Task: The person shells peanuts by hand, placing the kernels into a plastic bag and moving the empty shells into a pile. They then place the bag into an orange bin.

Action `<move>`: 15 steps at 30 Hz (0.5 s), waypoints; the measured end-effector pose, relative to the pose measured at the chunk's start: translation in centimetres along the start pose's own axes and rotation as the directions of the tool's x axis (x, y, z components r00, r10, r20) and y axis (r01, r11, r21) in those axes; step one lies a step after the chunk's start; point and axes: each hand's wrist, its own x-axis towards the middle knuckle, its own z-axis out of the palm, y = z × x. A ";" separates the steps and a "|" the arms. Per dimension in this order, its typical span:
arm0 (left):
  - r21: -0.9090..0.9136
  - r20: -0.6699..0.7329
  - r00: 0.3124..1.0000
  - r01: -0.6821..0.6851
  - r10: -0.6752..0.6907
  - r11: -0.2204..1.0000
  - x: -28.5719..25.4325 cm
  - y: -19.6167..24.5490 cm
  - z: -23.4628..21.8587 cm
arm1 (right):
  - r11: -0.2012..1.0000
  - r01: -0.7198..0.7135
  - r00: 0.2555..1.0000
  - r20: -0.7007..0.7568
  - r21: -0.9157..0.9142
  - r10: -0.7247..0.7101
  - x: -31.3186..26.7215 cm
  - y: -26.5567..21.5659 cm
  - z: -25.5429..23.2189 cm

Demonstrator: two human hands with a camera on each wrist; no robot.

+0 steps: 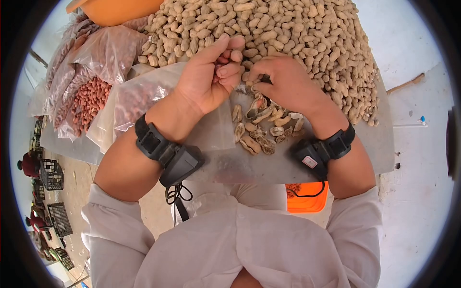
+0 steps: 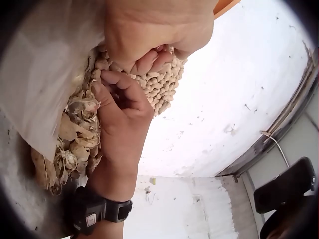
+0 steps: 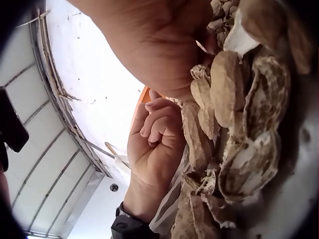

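My left hand (image 1: 211,72) is raised palm up at the near edge of the peanut pile, its fingers curled round several red peanut kernels (image 1: 222,61), partly hidden. Just right of it, my right hand (image 1: 287,82) reaches palm down to the pile (image 1: 317,38), thumb and forefinger pinching at an unshelled peanut mostly hidden by the fingertips. Below the right hand lie broken peanut shells (image 1: 261,139), some split with pale insides showing; in the right wrist view a cracked shell (image 3: 251,164) lies close by.
Clear plastic bags (image 1: 108,53) stand at the left, with red kernels (image 1: 90,101) showing in one. A flat plastic bag (image 1: 168,110) lies under my left forearm. An orange basin (image 1: 117,10) sits at the back left; another orange container (image 1: 307,198) is below the table edge.
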 end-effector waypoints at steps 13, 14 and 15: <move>0.392 -0.093 0.990 -0.064 0.108 0.918 -0.5 -0.5 0.5 | 0.767 -0.225 0.966 0.032 0.601 0.258 -0.7 -0.4 -1.7; 0.414 -0.079 0.991 -0.069 0.111 0.908 -0.6 -0.5 0.5 | 0.707 -0.210 0.963 0.019 0.675 0.269 -0.7 -0.2 -1.6; 0.437 -0.064 0.991 -0.075 0.114 0.897 -0.6 -0.5 0.4 | 0.642 -0.192 0.960 0.006 0.742 0.280 -0.7 0.3 -1.4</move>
